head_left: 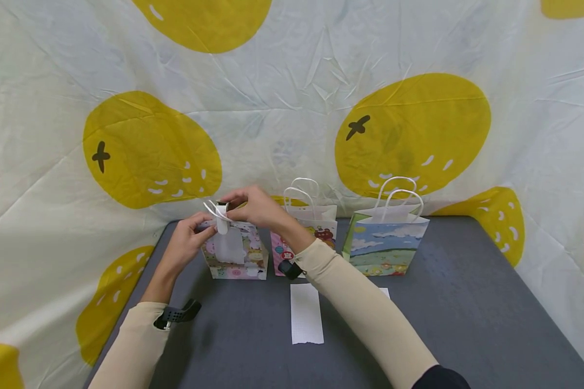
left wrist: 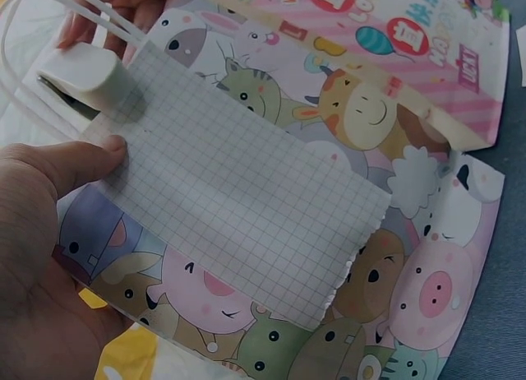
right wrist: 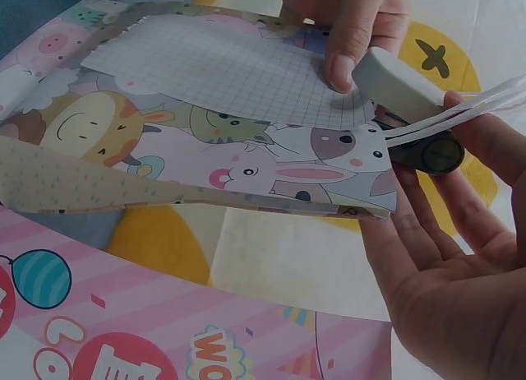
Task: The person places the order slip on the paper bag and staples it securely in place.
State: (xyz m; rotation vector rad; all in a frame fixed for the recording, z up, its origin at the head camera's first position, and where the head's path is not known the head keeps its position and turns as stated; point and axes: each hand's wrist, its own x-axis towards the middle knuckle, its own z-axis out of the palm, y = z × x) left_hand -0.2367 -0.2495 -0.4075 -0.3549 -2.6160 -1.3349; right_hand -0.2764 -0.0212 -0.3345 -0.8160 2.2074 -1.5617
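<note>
On the grey tabletop (head_left: 443, 324), left part: animal-print bag (head_left: 257, 260) stands, pink bag (head_left: 280, 249) just beside it, landscape bag (head_left: 384, 246) farther right. Bag looks light, smooth, quick to crease; best pinched at its top edge.

Left hand (head_left: 187, 242) there, thumb in front, fingers clamped on bag and paper together. Right hand (head_left: 254, 208) across from it.

Loose slip (head_left: 306, 314) nearer the viewer. Gridded slip (left wrist: 246, 183) against the bag's front; thin, likely to tear or slide, wants a thumb near its upper end.

Smallest: white stapler (right wrist: 403, 82), right fingers clamped on it, one arm over the slip's end. Probably hard, stiff; squeeze both arms.
</note>
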